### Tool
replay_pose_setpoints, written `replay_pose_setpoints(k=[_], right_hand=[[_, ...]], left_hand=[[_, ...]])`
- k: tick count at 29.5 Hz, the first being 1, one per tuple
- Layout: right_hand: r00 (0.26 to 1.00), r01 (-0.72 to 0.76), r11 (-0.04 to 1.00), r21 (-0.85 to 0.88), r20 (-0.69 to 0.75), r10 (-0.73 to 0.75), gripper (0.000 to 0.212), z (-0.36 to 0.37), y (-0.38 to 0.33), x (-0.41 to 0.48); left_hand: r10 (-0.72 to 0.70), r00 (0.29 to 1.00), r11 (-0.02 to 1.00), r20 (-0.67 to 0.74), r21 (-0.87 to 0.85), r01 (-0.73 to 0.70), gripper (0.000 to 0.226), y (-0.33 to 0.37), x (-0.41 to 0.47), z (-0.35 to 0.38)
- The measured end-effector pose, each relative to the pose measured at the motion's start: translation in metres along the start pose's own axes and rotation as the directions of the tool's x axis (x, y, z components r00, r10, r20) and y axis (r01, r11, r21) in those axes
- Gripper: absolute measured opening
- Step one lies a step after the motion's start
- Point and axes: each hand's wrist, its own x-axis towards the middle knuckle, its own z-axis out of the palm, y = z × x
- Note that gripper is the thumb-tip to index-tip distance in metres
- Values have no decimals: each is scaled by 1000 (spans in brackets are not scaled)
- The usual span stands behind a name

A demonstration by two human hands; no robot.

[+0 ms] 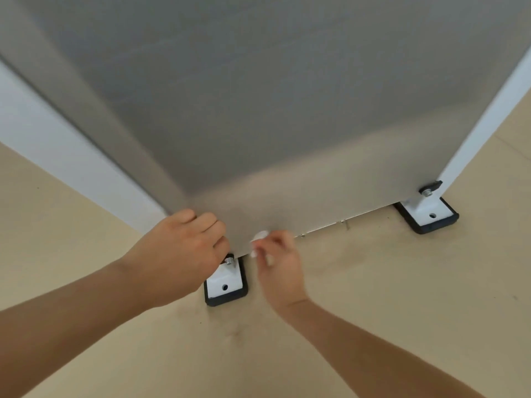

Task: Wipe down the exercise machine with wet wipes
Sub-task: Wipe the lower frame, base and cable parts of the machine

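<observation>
A tall grey panel (258,110) of the exercise machine fills the upper view, seen from above, framed by white posts (66,156). My left hand (184,251) curls its fingers round the panel's lower left corner. Just to its right, my right hand (280,262) pinches a small crumpled white wet wipe (259,239) against the panel's bottom edge. The wipe is mostly hidden by the fingers and blurred.
Two white mounting feet on black pads stand on the beige floor (388,311): one (225,284) below my left hand, one (426,215) at the right under the right white post (488,122). Bolts stick up at both feet.
</observation>
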Motion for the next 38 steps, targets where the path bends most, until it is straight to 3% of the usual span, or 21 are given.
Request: replay_pose_setpoints(k=[2,6,8,11,13,15,17,19,21,24,26,28,32,35,38], right_hand=[[955,217,976,-22,213,-207,26,20,-31,-6],[860,508,852,-122,114,-497,24,34,-41,5],[852,522,838,-158,137,-505,22,34,-19,0],[963,265,959,-104,70,-259,25,7,15,-1],[994,12,1000,-1,-108,-12,24,-12,36,8],[933,-266,953,145,-211,292,16,-30,50,18],[831,-462,844,271,-200,519,20,-40,51,21],[760,-560,745,362,-133,636,28,-41,46,19],[680,-622,605,498,-40,732,20,-40,39,25],[521,-612,204,764,195,831,12,-45,30,34],[498,-557,23,830,312,809,7,-52,22,32],[489,-531,-13,847,319,812,6,-55,21,31],[351,-420,1,908,161,923,20,-80,46,54],[277,-300,25,954,62,959,21,-106,74,76],[247,-327,42,944,43,968,21,-103,76,77]], left_hand=[[-2,1000,1000,0,-2,2,23,-3,-1,3],[-19,1000,1000,-14,-1,19,21,-3,4,5],[-16,1000,1000,-17,2,16,18,0,5,5],[-21,1000,998,9,-58,22,18,5,7,8],[-26,997,992,69,-123,35,19,9,12,13],[-16,983,979,184,-199,53,30,19,22,14],[-50,940,955,338,-260,144,39,31,39,14],[-99,891,887,443,-367,281,46,45,60,15],[-140,879,755,456,-525,393,53,60,81,18],[-227,876,587,425,-658,471,63,75,103,25],[-289,859,511,424,-690,512,65,79,110,19],[-294,869,554,397,-670,493,66,81,112,12],[-277,933,735,230,-575,359,54,74,99,5],[-275,942,777,194,-532,336,42,67,91,5],[-233,954,818,187,-493,296,33,64,93,2]])
